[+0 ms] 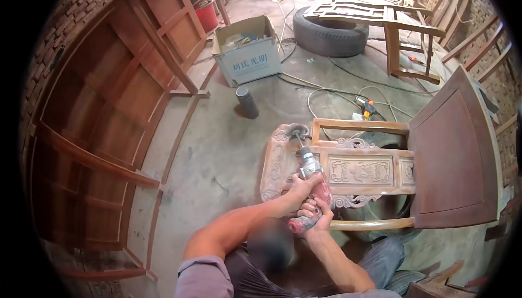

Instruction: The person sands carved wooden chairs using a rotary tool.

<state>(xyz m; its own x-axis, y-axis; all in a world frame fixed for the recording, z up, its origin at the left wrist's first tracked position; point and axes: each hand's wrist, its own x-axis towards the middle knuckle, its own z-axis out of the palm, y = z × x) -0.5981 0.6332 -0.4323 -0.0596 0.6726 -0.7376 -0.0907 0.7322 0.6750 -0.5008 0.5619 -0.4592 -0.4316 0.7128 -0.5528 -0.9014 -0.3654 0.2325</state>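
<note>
A red cordless drill [321,192] is held in both hands over a carved wooden chair lying on its back. My left hand [300,188] wraps round the drill's front body, just behind the silver chuck [309,159]. Lower down, my right hand [319,216] grips the handle above the battery end. From the chuck a shaft runs to a dark round sanding head [296,132], which touches the scrolled corner of the chair's top rail [276,159]. Below that rail sits a carved back panel [361,171]. The broad chair seat [457,151] stands up at the right.
A tyre [383,211] lies beneath the chair back. Ahead are a dark cylinder [247,103], a cardboard box [247,59], another tyre [331,39] with a chair frame [402,42] on it, and a corded tool [367,109] among cables. Tall wooden panels [103,97] line the left wall.
</note>
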